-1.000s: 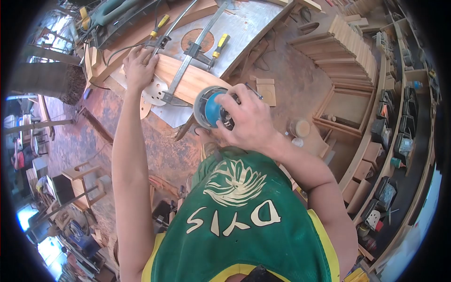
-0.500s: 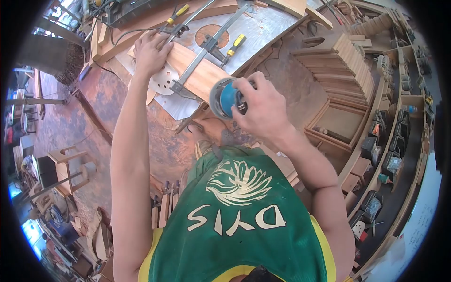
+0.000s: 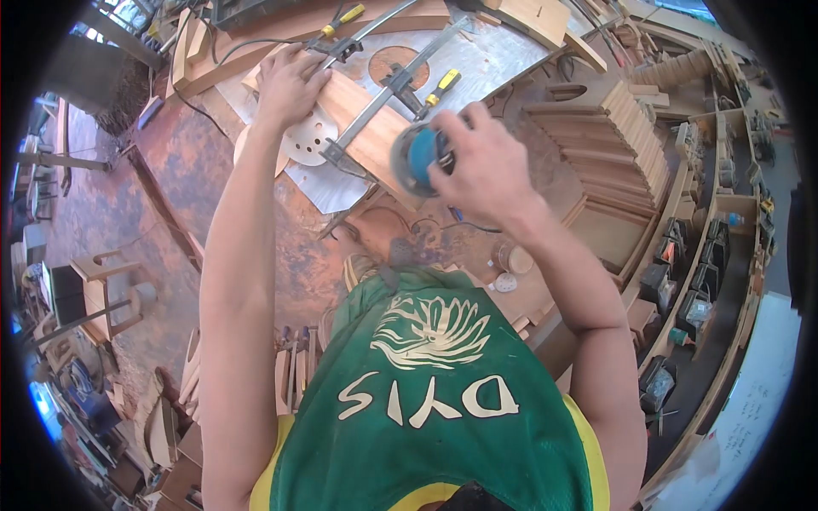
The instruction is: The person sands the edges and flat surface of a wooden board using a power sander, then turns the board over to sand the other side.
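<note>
My right hand (image 3: 487,166) is wrapped round a blue random orbital sander (image 3: 419,157). The sander's disc is at the near right end of a wooden board (image 3: 362,128), tilted against it; its exact contact is hard to see. At the board's far left end, my left hand (image 3: 292,85) grips it with the fingers curled over. Across the board runs a metal bar clamp (image 3: 383,98) with a yellow and black handle (image 3: 441,87). A second bar clamp (image 3: 345,49) is beside my left fingers. A white perforated sanding disc (image 3: 307,140) lies partly under the board.
A worktable with a metallic top (image 3: 336,189) carries the work. Stacked slatted wooden pieces (image 3: 605,145) stand to the right, near shelves with power tools (image 3: 703,281). A dark cord (image 3: 464,226) hangs near the sander. A small wooden stool (image 3: 106,289) is at lower left.
The sander and my right hand have shifted slightly right and up in the view. My left hand keeps its place on the board. The whole view has turned a little.
</note>
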Tool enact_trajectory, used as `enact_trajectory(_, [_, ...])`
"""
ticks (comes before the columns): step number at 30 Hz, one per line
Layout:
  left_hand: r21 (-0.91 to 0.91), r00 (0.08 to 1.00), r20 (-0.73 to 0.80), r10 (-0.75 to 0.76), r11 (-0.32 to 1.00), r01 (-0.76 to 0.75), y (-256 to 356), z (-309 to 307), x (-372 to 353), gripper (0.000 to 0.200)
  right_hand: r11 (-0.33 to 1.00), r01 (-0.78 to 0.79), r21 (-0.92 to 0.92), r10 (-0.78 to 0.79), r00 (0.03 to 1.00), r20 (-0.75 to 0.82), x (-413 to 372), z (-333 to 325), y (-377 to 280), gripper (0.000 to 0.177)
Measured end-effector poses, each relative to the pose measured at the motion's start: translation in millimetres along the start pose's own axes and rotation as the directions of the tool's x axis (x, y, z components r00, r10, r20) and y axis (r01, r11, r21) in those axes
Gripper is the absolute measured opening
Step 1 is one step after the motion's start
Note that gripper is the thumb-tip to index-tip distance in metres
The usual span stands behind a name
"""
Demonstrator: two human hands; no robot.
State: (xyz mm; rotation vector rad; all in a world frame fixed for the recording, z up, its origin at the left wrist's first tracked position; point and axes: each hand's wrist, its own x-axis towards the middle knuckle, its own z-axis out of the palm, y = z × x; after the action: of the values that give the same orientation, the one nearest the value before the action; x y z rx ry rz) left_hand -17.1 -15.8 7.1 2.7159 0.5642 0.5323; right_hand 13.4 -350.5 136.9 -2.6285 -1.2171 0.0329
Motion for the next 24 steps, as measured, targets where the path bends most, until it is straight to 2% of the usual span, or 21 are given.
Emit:
enact_trajectory(2, [0.006,1.000,0.005,-0.008,1.000,0.008,-1,0,0,0.041,0.999,-0.042,-0.024,0.042,0.999,-0.013,9,-1,16,0.043])
enact_trajectory(5, [0.021,0.999,0.025,-0.028,0.999,0.027,3,-1,2,0.041,1.000,0.002,0.013,-0.002,1.000,-0.006,6,-3,18,0.047])
enact_trajectory(9, [0.005,1.000,0.019,-0.024,1.000,0.024,2,1,1,0.040,0.998,0.015,0.065,-0.018,0.999,0.034,-12,3,-3,0.044])
enact_trajectory(13, [0.013,1.000,0.012,-0.015,1.000,0.015,0,2,1,0.040,0.996,-0.003,0.087,0.011,0.996,-0.088,-6,10,18,0.046])
enact_trajectory(16, [0.033,1.000,0.006,-0.007,0.999,0.007,1,2,2,0.040,0.992,-0.104,0.077,0.103,0.995,0.005,-1,5,38,0.046])
enact_trajectory(22, [0.062,1.000,-0.005,0.017,0.998,-0.017,-1,2,3,0.040,0.974,0.032,0.224,-0.008,0.994,-0.111,-34,22,17,0.047])
enact_trajectory(24, [0.072,1.000,-0.007,0.030,0.997,-0.029,-3,4,3,0.040,0.968,-0.001,0.251,0.037,0.989,-0.140,-32,24,20,0.047])
